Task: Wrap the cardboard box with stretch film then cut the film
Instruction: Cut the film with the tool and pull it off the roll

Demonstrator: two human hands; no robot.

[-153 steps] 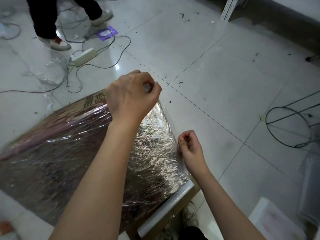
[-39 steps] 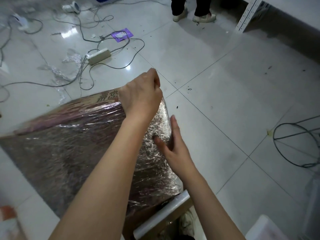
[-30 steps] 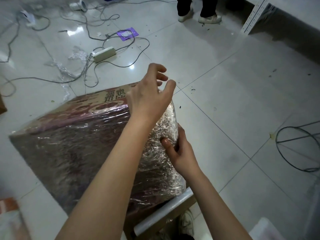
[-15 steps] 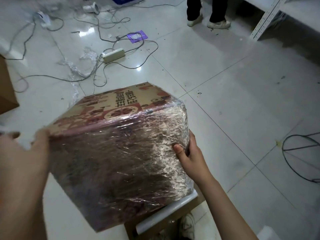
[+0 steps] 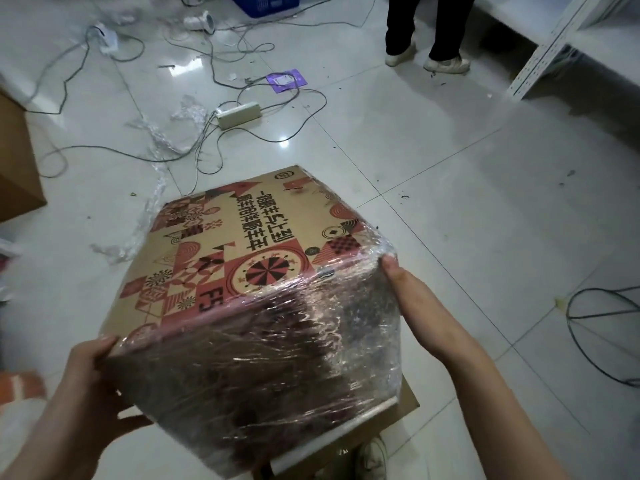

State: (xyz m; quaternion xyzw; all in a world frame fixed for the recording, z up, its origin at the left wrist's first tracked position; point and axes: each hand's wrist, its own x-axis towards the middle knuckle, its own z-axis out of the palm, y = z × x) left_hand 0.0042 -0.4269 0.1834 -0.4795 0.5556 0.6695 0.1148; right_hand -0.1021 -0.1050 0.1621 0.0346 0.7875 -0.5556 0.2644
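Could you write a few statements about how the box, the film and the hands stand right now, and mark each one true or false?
1. Both hands hold the cardboard box, the left hand at its left side and the right hand at its right. True.
2. The stretch film covers the whole printed top face. False: most of that face is bare cardboard.
3. The film roll lies under the box's near edge. True.
4. The power strip sits on top of the box. False: it lies on the floor beyond it.

Both hands (image 5: 412, 299) hold the film-wrapped cardboard box (image 5: 249, 306) tilted.
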